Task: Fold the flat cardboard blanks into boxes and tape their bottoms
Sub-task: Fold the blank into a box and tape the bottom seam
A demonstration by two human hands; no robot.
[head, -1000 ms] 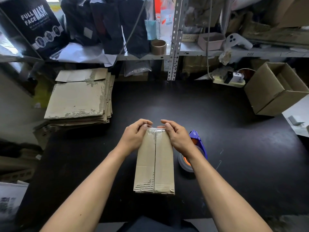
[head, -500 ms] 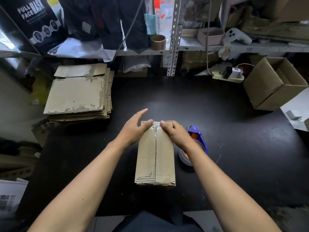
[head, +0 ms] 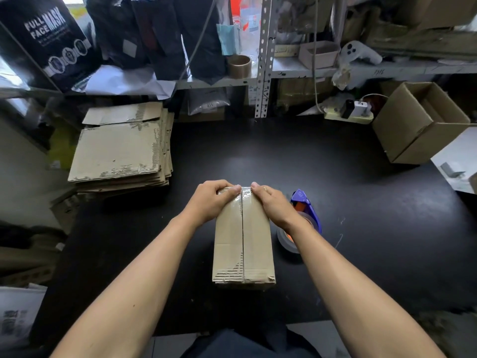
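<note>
A folded cardboard box (head: 244,244) stands bottom-up on the black table (head: 335,192), its two flaps meeting along a centre seam covered with clear tape. My left hand (head: 211,200) grips the box's far left corner, fingers curled over the far edge and thumb near the seam. My right hand (head: 273,202) grips the far right corner the same way, thumb pressing the tape end. A blue tape dispenser (head: 302,218) with a grey roll lies just right of the box, partly behind my right wrist. A stack of flat blanks (head: 121,151) sits at the left.
A finished open box (head: 420,122) lies on its side at the far right. Metal shelving (head: 263,55) crammed with bags, a tape roll (head: 238,65) and a power strip (head: 348,113) runs along the back. Papers lie off the table at lower left and right.
My left hand, lifted with fingers spread half a second ago, has come back down onto the box's far edge. Both hands now curl over that edge on the tape end.
</note>
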